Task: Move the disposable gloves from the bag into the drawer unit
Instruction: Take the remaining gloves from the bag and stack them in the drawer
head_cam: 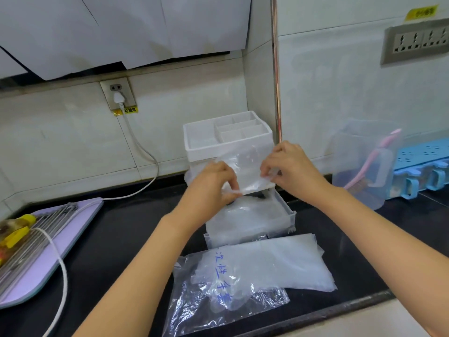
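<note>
While one thin, clear glove is stretched between both hands, it hangs just above the open drawer, probably so it can be smoothed or folded to fit. The left hand and the right hand each have a closed grip, pinching opposite edges of the glove. What look like more gloves lie in the drawer, pulled out of the white drawer unit at the table's back edge. Near the front edge of the dark table the bag lies flat, with a stack of gloves half out of it, within easy reach.
</note>
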`<control>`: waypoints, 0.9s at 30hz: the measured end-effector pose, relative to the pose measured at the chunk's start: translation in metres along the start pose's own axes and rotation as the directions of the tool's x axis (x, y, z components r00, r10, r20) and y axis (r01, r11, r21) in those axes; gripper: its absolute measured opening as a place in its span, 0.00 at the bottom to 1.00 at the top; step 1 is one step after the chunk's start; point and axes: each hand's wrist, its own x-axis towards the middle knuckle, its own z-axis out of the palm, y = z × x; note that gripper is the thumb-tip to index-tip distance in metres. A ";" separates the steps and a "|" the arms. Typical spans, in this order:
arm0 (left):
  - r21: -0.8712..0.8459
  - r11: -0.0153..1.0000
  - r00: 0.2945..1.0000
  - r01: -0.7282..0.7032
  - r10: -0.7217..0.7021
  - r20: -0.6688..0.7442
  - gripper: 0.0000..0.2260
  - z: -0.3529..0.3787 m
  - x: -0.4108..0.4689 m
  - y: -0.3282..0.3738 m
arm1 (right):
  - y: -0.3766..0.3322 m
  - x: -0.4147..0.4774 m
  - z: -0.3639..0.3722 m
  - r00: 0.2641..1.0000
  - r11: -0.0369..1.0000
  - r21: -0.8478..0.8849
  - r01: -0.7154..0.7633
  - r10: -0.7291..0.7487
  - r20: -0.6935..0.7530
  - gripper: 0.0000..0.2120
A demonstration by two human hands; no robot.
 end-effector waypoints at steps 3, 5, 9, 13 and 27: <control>-0.074 0.990 0.976 0.118 -0.102 0.192 0.07 0.029 -0.001 -0.014 | 0.008 -0.010 0.016 0.955 0.994 -0.040 -0.103 0.110 0.275 0.06; -0.097 0.973 0.941 0.208 -0.172 0.290 0.08 0.044 0.000 -0.023 | 0.009 -0.012 0.023 0.901 0.991 -0.090 -0.100 0.129 0.415 0.06; -0.059 0.947 0.863 0.316 -0.261 0.433 0.07 0.065 0.002 -0.035 | 0.005 -0.010 0.032 0.798 0.976 -0.182 -0.121 0.205 0.567 0.08; -0.048 0.934 0.800 0.354 -0.276 0.532 0.08 0.076 0.005 -0.040 | 0.003 -0.008 0.033 0.622 0.943 -0.241 -0.231 0.333 0.709 0.09; -0.093 0.786 0.648 0.612 -0.430 0.628 0.17 0.081 0.009 -0.026 | -0.018 -0.007 0.072 0.442 0.874 -0.036 -0.484 0.281 0.852 0.14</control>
